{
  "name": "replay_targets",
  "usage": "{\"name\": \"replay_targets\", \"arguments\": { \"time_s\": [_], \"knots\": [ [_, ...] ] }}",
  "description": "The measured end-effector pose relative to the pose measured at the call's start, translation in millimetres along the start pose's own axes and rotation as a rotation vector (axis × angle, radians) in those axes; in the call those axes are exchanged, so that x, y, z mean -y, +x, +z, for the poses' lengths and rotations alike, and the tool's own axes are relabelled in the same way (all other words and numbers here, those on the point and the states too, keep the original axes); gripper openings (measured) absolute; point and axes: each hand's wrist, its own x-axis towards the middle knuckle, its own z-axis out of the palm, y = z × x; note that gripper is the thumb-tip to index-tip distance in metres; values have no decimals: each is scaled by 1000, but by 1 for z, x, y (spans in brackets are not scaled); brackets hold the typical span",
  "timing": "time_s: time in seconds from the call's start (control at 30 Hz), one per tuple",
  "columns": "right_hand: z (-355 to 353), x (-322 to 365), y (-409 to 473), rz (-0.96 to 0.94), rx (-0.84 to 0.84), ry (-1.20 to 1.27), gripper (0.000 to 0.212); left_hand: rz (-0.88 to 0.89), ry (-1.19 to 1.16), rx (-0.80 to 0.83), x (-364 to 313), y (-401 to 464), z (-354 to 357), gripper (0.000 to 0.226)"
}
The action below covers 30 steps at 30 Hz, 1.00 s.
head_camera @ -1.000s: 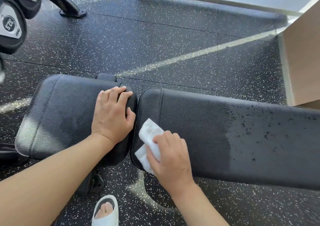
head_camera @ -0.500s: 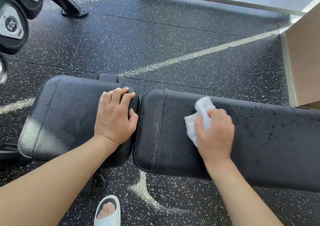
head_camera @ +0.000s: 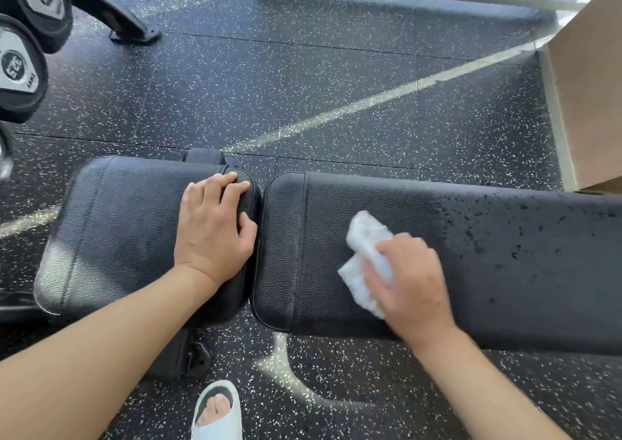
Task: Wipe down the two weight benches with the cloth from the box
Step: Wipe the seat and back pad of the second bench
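Note:
A black padded weight bench lies across the view in two parts: a short seat pad [head_camera: 111, 231] on the left and a long back pad [head_camera: 505, 271] on the right. My left hand [head_camera: 212, 234] rests flat on the seat pad's right end, fingers spread. My right hand [head_camera: 407, 284] presses a crumpled white cloth [head_camera: 365, 254] onto the back pad, near its left third. Dark wet specks cover the back pad to the right of the cloth. Only this one bench is in view.
Speckled black rubber floor [head_camera: 303, 96] surrounds the bench. Dumbbell ends on a rack [head_camera: 20, 69] stand at the top left, with a rack foot [head_camera: 134, 32] behind. A brown cardboard box [head_camera: 592, 96] sits at the right edge. My sandalled foot [head_camera: 217, 409] is below the bench.
My right hand swept the cloth from the back pad's left near corner to its far edge, then back toward the near side. My left hand stayed on the seat pad.

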Motion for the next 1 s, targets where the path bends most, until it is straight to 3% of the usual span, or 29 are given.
{"name": "replay_targets", "arguments": {
  "time_s": [0.07, 0.17, 0.27, 0.37, 0.5, 0.6, 0.67, 0.73, 0.83, 0.9, 1.0],
  "knots": [
    [-12, -50, 13, 210, -40, -106, 31, 0, -1, -4, 1, 0, 0, 51],
    [-20, -92, 47, 587, -156, 4, 43, -4, -4, -4, 1, 0, 1, 52],
    [-7, -70, 87, 650, -137, -37, 41, -2, 0, -7, 1, 0, 2, 52],
    [14, -7, 106, 440, -66, -14, 35, -2, 4, -7, 0, 0, 1, 52],
    [29, 58, 79, -31, 54, 35, 26, 6, 6, -14, 0, 0, 2, 52],
    [17, 25, 57, -330, 95, 70, 26, 5, 7, -6, 1, 0, 2, 52],
    [4, -17, 51, -384, 125, 47, 29, 3, 2, 1, 2, 0, 2, 52],
    [-7, -67, 53, -245, 89, 5, 35, 2, 2, 9, 2, 1, 2, 52],
    [-22, -122, 59, 288, 37, 27, 51, -4, 0, 12, 2, 1, 0, 52],
    [-23, -126, 64, 529, -61, -8, 45, 1, -2, 11, 2, 1, 0, 52],
    [-9, -84, 77, 656, -104, -109, 38, 0, -5, 11, 3, 1, 0, 52]
  ]
}}
